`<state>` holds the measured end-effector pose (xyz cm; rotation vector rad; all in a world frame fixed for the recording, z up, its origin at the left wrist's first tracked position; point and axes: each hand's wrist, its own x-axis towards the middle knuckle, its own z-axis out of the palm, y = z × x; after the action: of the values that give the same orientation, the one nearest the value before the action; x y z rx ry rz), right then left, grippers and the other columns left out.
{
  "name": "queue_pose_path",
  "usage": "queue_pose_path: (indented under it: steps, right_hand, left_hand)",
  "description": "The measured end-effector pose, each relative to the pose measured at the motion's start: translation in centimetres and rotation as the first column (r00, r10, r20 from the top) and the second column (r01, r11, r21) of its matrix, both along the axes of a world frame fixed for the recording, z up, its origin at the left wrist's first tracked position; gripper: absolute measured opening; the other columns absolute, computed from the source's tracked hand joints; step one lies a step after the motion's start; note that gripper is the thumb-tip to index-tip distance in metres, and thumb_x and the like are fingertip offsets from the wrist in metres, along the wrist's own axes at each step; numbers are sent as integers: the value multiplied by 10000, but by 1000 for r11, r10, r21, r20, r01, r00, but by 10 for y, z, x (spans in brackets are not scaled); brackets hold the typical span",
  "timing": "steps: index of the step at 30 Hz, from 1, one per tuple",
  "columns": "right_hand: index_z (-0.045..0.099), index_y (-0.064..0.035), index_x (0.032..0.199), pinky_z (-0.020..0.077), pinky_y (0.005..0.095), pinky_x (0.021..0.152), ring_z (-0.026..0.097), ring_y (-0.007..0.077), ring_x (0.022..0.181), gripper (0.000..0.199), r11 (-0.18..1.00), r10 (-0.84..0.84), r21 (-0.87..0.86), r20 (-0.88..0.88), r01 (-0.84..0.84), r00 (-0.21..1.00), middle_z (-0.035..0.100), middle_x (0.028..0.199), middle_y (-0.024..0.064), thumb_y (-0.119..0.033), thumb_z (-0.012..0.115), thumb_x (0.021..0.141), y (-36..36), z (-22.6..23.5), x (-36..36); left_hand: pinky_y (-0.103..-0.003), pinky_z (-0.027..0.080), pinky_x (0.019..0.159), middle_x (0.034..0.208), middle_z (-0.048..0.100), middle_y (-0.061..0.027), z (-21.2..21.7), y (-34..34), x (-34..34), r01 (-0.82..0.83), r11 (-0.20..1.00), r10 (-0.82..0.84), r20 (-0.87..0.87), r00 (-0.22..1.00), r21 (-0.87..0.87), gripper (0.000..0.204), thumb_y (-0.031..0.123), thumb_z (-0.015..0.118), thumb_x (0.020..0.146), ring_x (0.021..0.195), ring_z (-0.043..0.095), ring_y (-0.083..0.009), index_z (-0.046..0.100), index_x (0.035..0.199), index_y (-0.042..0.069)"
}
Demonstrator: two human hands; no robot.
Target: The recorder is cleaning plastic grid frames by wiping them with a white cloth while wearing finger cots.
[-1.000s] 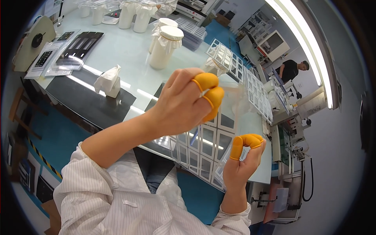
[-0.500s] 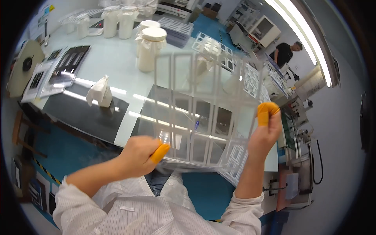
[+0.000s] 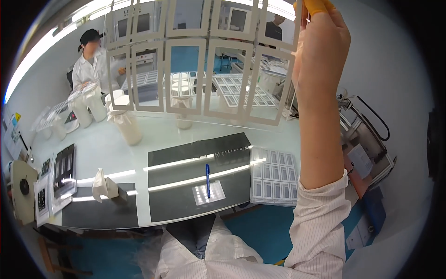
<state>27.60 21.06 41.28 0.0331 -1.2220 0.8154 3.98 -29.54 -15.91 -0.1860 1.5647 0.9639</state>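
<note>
My right hand (image 3: 322, 56), with orange finger covers at its fingertips, is raised at the upper right. It grips the right edge of a clear sheet printed with rows of pale rectangular frames (image 3: 186, 33). The sheet stands upright above the far part of the table, and the room shows through it. Its top runs out of the picture. My left hand is out of view. Below the sheet, a blue pen (image 3: 207, 179) rests on a small patterned clear piece (image 3: 216, 195) on a black mat (image 3: 172, 202).
Right of the mat lies a stack of similar framed sheets (image 3: 274, 181). A tissue pack (image 3: 106, 187) stands on the left mat. Cloth-topped white jars (image 3: 127, 130) stand farther back. A co-worker in white (image 3: 88, 67) is at the far left; another person in black (image 3: 274, 31) is visible through the sheet.
The clear sheet has gone up from in front of my body to the top of the view, with my right hand on its edge. My left hand has left the picture. The view has turned.
</note>
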Motion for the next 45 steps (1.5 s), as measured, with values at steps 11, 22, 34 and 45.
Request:
queue_pose_path:
  steps: [11, 22, 34, 45]
  right_hand:
    - [585, -36, 853, 357, 195, 623, 428, 90, 628, 103, 1000, -12, -26, -123, 9, 992, 502, 723, 7, -87, 496, 854, -51, 43, 7]
    - [558, 60, 1033, 403, 250, 873, 536, 132, 873, 265, 985, -148, 88, 13, 146, 989, 558, 911, 86, -58, 458, 817, -17, 29, 13]
    - [548, 129, 1067, 433, 267, 919, 578, 204, 976, 285, 962, -273, 0, 59, 274, 960, 581, 985, 163, -80, 515, 876, -9, 5, -13]
    - [545, 73, 1126, 443, 294, 938, 574, 178, 1005, 294, 945, -327, 95, 197, 313, 924, 583, 1066, 123, -124, 490, 914, 37, -11, 0]
  left_hand:
    - [-378, 392, 608, 706, 569, -94, -1, 23, -29, 551, 835, -525, -310, 792, -6, 471, 534, 482, 855, 640, 527, -239, 619, 790, 88]
    - [-402, 416, 772, 827, 634, -134, -29, 12, 14, 829, 539, -784, -449, 429, -149, 433, 479, 512, 848, 804, 582, -291, 669, 859, 76]
    - [-451, 481, 692, 813, 617, -199, 138, 110, 44, 536, 693, -573, -820, 3, -482, 143, 157, 574, 700, 767, 598, -377, 607, 752, 28]
    - [-390, 441, 701, 822, 546, -129, 258, 207, -77, 41, 996, 93, -797, -597, 85, 150, 161, 635, 769, 816, 530, -293, 593, 797, 20]
